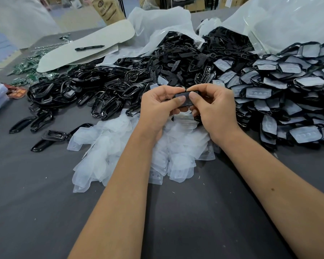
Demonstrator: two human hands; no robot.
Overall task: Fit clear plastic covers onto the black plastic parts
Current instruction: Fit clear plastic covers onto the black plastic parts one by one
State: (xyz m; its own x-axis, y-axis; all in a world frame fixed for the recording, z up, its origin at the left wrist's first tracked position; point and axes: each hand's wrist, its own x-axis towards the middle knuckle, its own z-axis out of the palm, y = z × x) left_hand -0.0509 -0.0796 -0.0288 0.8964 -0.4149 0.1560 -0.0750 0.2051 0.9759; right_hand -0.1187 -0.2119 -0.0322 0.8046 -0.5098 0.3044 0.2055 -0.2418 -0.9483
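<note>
Both hands up over the middle of the bench (45, 212), working one black part (185, 99) between them. Left hand (157, 105) pinches its left end, thumb on top, fingers (178, 88) curled over the far edge. Right hand (213, 107) pinches the right end the same way, thumb on the face, index tip meeting the left index tip above the part. Part looks dark with a glossy face; cannot tell whether a clear cover is already seated on it. Directly under the hands lies a loose heap of clear plastic covers (120, 146), partly hidden by the forearms. Left and behind: a big pile of bare black frames (82, 90), a few strays (41, 120) lying apart near the bench's left side. Behind centre, smaller black parts spill from an open plastic bag (166, 21). Right side: a pile of covered black parts (288, 90), whitish faces up, next to another clear bag (288, 19). Far left: a white card sheet (64, 57) with a black pen (89, 48) on it, green circuit boards (26, 66) beside it.
</note>
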